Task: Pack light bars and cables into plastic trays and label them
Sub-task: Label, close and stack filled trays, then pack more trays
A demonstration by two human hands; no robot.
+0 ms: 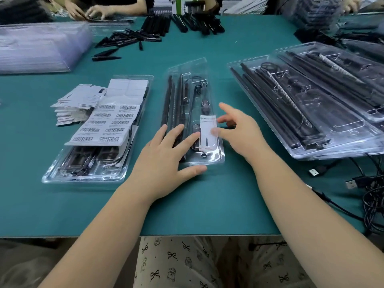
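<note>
now, labelling the packed tray

the filled tray [193, 113] lies mid-table. left hand [166, 156], fingers flat and released, steadies its near end; right hand [239, 132], fingers loosely spread, touches the white label [207, 132]. next, probably smoothing that label down firmly.
</note>
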